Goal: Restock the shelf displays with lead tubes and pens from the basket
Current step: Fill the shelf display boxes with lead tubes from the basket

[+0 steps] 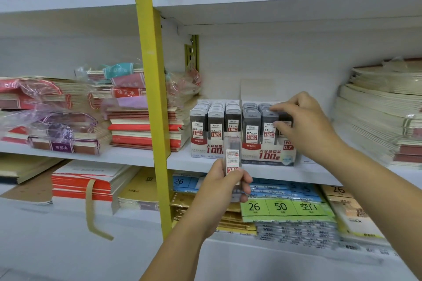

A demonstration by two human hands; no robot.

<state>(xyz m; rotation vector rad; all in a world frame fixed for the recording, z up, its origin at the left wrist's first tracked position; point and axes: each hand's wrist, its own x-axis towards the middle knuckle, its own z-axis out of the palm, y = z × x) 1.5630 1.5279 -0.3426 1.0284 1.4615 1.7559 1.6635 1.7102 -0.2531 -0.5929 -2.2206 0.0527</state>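
Observation:
Two display boxes of lead tubes stand side by side on the middle shelf: the 0.5 box (206, 149) on the left and the 0.7 box (269, 155) on the right, both holding several grey tubes. My left hand (225, 183) grips a clear lead tube (233, 157) upright, just in front of the gap between the boxes. My right hand (303, 125) reaches into the right column of the 0.7 box and pinches a tube (286, 121) there between thumb and fingers. No basket or pens are in view.
A yellow shelf upright (151, 98) stands left of the boxes. Notebook stacks (141, 121) fill the shelf to the left, cream paper stacks (383, 116) to the right. Packets of loose-leaf paper (285, 207) lie on the shelf below.

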